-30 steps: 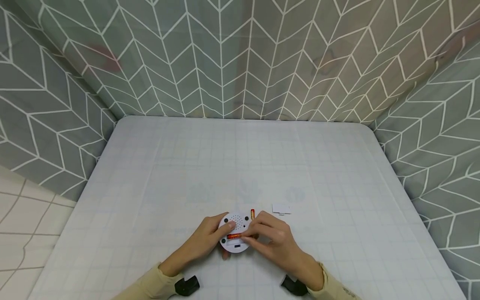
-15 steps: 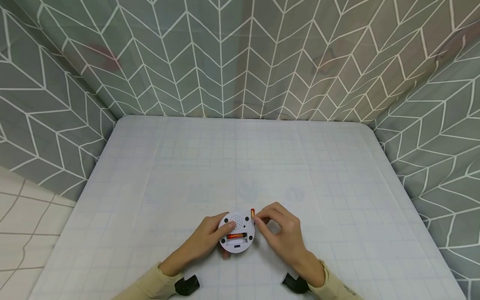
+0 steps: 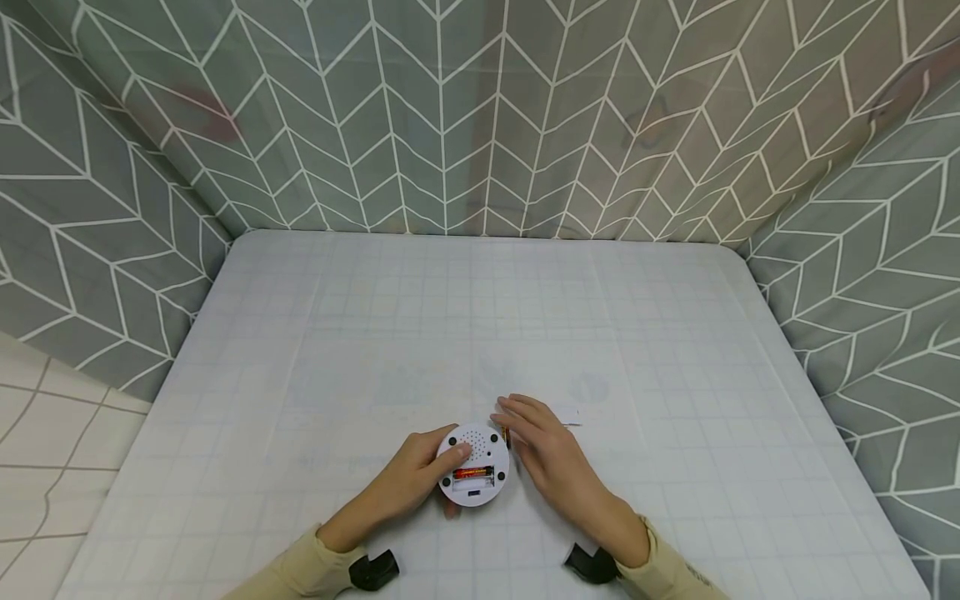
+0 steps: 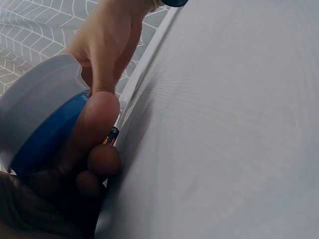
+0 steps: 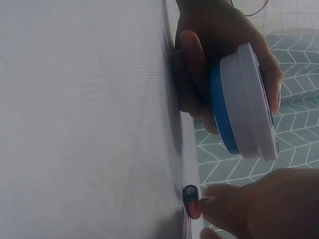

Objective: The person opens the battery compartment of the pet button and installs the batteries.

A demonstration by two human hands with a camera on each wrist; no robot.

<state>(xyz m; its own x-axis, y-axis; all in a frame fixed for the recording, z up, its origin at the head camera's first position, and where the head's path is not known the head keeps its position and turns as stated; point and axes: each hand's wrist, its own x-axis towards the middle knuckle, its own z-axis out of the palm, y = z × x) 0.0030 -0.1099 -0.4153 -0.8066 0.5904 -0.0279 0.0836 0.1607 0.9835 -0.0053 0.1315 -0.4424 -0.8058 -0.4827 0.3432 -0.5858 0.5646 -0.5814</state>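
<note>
My left hand [image 3: 408, 475] grips a round white device [image 3: 486, 446], thumb over its back and fingers beneath. In the right wrist view, the device's far side is blue [image 5: 224, 117]. A red battery [image 3: 474, 472] lies in its uncovered compartment, with a bare slot below it. Just right of the device, a loose battery [image 5: 191, 201] lies on the table. My right hand [image 3: 555, 462] is there with its fingers fairly straight, overlapping that battery in the head view. In the right wrist view the fingertips are right at the battery's side.
A small white flat piece [image 3: 572, 417] lies behind my right hand, mostly hidden by it. The white table [image 3: 375, 333] ends at a patterned grey curtain [image 3: 480, 125] on the far side and both flanks. Black wrist straps [image 3: 375, 571] sit low over the table.
My right hand has left the battery in the compartment, moved right to the loose battery, and its fingers have straightened over it. The left hand and device stay put.
</note>
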